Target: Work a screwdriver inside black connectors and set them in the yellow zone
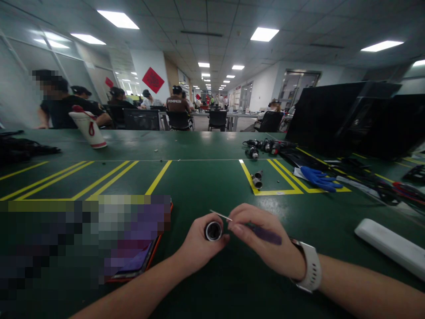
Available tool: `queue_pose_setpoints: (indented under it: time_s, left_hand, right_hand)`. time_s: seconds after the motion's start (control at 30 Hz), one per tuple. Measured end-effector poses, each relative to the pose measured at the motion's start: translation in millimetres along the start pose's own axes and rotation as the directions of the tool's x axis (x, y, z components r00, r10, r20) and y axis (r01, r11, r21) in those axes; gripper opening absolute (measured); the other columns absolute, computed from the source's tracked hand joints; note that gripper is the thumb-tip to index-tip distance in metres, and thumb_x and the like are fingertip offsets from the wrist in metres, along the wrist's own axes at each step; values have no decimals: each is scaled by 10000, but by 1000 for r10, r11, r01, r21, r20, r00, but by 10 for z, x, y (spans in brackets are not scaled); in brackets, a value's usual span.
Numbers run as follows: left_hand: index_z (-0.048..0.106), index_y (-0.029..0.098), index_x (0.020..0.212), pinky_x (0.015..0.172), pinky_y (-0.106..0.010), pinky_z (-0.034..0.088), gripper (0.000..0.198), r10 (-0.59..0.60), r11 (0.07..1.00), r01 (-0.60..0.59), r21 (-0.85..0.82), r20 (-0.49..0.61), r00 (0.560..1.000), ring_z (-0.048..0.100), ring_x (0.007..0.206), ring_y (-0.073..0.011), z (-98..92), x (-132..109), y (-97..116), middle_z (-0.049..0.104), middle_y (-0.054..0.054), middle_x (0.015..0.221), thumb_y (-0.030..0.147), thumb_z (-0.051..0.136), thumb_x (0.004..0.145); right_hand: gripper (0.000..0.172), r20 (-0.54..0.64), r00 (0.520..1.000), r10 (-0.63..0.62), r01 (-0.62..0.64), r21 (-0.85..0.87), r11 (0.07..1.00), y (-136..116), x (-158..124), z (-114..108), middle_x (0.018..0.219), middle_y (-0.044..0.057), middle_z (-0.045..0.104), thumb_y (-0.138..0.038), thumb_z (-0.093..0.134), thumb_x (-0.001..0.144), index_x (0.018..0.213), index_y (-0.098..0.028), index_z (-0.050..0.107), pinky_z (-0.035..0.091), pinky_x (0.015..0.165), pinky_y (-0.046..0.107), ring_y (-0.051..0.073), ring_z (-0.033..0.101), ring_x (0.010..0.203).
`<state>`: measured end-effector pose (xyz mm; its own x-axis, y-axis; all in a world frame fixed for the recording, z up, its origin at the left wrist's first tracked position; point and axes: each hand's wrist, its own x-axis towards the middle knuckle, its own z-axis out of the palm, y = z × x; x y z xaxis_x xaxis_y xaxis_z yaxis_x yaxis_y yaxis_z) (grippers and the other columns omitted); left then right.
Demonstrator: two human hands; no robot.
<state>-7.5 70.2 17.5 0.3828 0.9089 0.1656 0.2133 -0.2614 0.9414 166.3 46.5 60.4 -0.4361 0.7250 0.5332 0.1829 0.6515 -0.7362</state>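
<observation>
My left hand (195, 244) is wrapped round a short, round metal connector (207, 237). Its dark open end faces up toward me, inside a bright rim. In my right hand (257, 223), fingers pinch a slim screwdriver (268, 235) with a purple handle. The thin shaft points left, and its tip sits just above the connector's opening; I cannot tell whether they touch. Both hands are over the green table (239, 283), close together. Further off, two loose metal connectors (256, 180) lie inside a yellow-taped area.
Cabled connectors (254, 153) sit beyond, near a blue glove (318, 178) and a dark monitor (325, 115). A white bar-shaped case (392, 246) lies at right. At left are a partly blurred orange-edged device (146, 261) and a white cup (89, 128). People sit in the background.
</observation>
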Motion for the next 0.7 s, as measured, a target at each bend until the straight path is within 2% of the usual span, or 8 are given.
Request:
queue_pose_setpoints:
  time_s: [0.07,0.2,0.3,0.43,0.5,0.57,0.63,0.7]
  left_hand:
    - [563,154,757,594,-248,439,180,21,999,-20,-40,25,999,540,646,-136,7,-4,-5,583,18,714,180,694,636]
    - [578,153,847,676,-287,478,219,36,996,-28,-89,96,995,591,744,-173,32,-18,-43,632,-10,810,120,668,650]
    - [587,158,869,730,-305,485,287,71,997,-66,-43,123,990,604,797,-187,55,-17,-81,645,-7,842,44,653,614]
    - [591,164,897,764,-322,497,282,113,992,-120,43,136,984,614,830,-187,71,-11,-77,653,-14,873,27,608,650]
    - [578,172,954,806,-338,497,348,159,980,-169,103,101,982,609,890,-196,73,-13,-59,644,-25,932,11,592,645]
    - [523,200,1100,856,-359,492,504,208,963,-208,171,17,978,553,1050,-224,73,-18,-50,581,-54,1119,9,590,638]
    - [408,251,1248,856,-364,508,660,220,957,-198,214,-86,972,451,1191,-247,73,-22,-56,413,-71,1329,33,595,653]
    - [310,295,1320,830,-354,532,734,196,961,-161,224,-143,970,381,1253,-253,73,-25,-70,266,-61,1423,65,596,684]
  right_hand:
    - [55,79,996,-38,41,-43,998,-9,-11,16,915,60,588,-180,547,846,870,-180,597,467,740,293,156,571,832]
    - [180,193,977,-95,138,-224,965,7,-45,47,1070,76,569,-174,622,783,942,-198,541,446,811,334,192,526,952]
    - [176,270,955,-124,213,-333,918,24,-51,56,1077,80,575,-125,556,808,966,-191,516,442,785,330,193,517,940]
    - [157,324,928,-182,310,-403,861,67,-40,50,1094,99,562,-98,500,820,955,-177,510,442,754,326,200,520,943]
    - [139,325,915,-239,362,-404,840,104,-38,40,1085,100,560,-101,498,815,932,-175,509,443,753,330,205,517,946]
    - [132,283,918,-279,378,-412,829,136,-31,19,1049,95,565,-95,497,812,919,-173,505,448,758,330,201,513,940]
    - [131,203,931,-302,362,-441,821,155,-6,-24,1025,91,564,-91,502,813,917,-172,503,455,764,325,193,517,931]
    - [136,123,933,-337,353,-492,796,172,45,-104,1029,89,560,-96,515,814,922,-177,501,459,774,327,189,525,932]
